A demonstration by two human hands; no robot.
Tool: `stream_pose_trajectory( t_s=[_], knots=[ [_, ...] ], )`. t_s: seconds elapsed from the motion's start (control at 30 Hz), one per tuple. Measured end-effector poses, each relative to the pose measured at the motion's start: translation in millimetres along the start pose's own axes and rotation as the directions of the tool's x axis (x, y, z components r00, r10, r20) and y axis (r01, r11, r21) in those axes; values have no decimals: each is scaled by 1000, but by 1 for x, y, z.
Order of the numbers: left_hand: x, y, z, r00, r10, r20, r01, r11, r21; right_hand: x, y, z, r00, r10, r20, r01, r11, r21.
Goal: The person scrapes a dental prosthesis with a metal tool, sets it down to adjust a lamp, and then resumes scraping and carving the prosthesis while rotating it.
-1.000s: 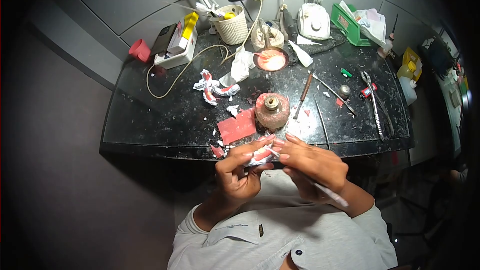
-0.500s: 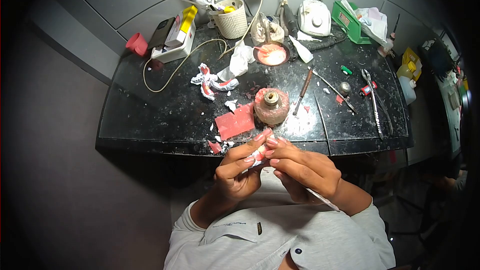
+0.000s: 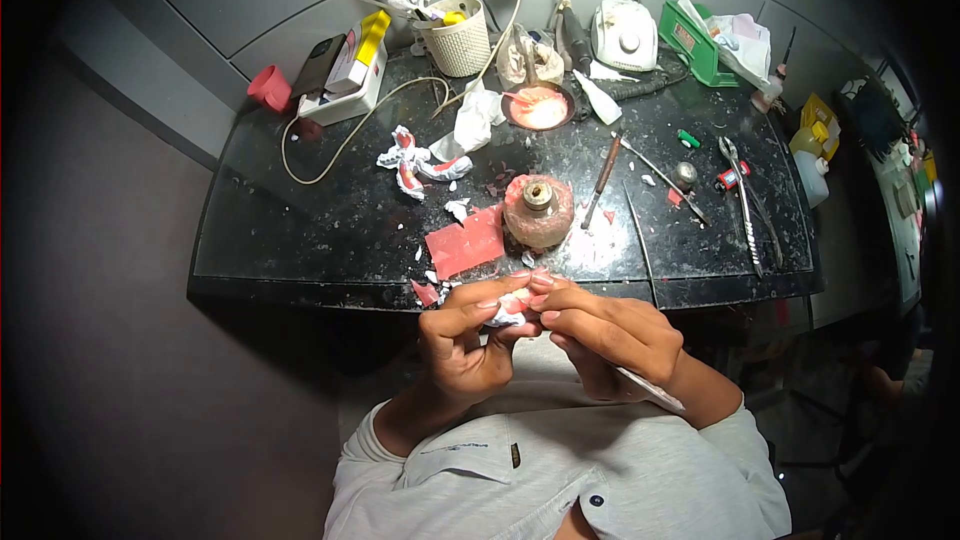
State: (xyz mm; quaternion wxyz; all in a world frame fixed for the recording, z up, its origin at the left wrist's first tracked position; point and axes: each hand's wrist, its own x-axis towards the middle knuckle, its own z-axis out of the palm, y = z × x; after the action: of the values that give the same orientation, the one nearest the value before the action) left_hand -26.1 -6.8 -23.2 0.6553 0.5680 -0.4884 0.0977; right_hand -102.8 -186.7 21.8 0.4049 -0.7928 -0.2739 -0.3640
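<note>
My left hand [image 3: 462,345] is closed around a small dental cast [image 3: 511,313] with pink wax and white plaster on it. The fingers of my right hand [image 3: 622,338] meet the cast's right side. Tucked in that same hand is a slim tool [image 3: 652,389], its handle sticking out toward the lower right; its working end is hidden. Just beyond my fingertips stands a round wax-spattered burner [image 3: 540,217]. A pink wax sheet [image 3: 466,244] lies beside it, with plaster crumbs near the table edge.
Crumpled wax-stained casts [image 3: 408,162] lie at left. Behind the burner is a pan of pink wax [image 3: 540,108]. To the right are a brown-handled knife [image 3: 602,180], a thin probe [image 3: 638,230] and pliers [image 3: 742,205]. A white basket [image 3: 457,48] and a white control unit [image 3: 625,35] stand at the back.
My hands have shifted slightly, and the cast is tilted so more of its white side shows. The left fingers are lower and a little farther left. A white chip now shows below the burner.
</note>
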Motion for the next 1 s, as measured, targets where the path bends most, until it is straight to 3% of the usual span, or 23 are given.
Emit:
stream_pose_trajectory(
  t_s=[0.13,0.5,0.73,0.83,1.0],
  knots=[
    [3,5,-1,999,-31,28,30,998,55,-1,0,-2,1000,25,14,-25,999,20],
    [1,6,-2,992,-128,-6,128,989,-75,-2,2,-8,993,96,72,-103,990,94],
    [3,3,-6,993,-101,65,106,991,-81,-2,0,-9,988,133,83,-140,985,97],
    [0,0,-6,993,-102,51,105,993,-49,-3,2,-10,983,144,117,-151,987,53],
    [-5,-5,-7,986,-159,42,159,987,8,-13,14,-2,991,34,127,-23,996,-87]
  ],
)
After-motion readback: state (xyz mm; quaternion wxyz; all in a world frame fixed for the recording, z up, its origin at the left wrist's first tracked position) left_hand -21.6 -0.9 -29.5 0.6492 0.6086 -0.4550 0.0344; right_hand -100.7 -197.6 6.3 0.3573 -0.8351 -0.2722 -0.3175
